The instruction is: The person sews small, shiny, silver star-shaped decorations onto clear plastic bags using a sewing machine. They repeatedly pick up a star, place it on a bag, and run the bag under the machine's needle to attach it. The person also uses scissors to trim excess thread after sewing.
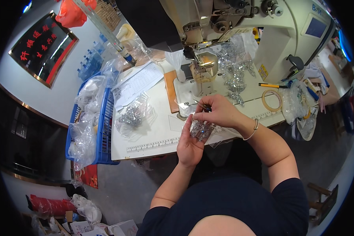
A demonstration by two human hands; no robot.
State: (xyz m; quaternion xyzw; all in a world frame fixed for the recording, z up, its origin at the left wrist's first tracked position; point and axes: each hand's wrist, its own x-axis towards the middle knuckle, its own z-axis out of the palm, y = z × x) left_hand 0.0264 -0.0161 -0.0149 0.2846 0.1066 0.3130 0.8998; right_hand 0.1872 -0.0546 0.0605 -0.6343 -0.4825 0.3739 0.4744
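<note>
In front of the sewing machine (202, 74), at the table's near edge, I hold a cluster of shiny silver beaded trim (200, 129). My left hand (188, 149) cradles it from below, fingers curled up along its left side. From the right, my right hand (224, 112) is closed, its fingertips pinching at the trim's top edge. Dark-handled thread snips (203, 106) stick out of that hand, pointed toward the machine. More silver trim (236, 80) lies heaped on the machine bed, and a clear plastic bag (135, 116) with silver pieces sits to the left.
A blue basket (106, 133) full of plastic bags stands at the table's left end. Printed sheets (139, 84) lie near it. To the right are a tape roll (271, 100), an orange marker (272, 85) and crumpled plastic (295, 102). A ruler strip (153, 145) runs along the front edge.
</note>
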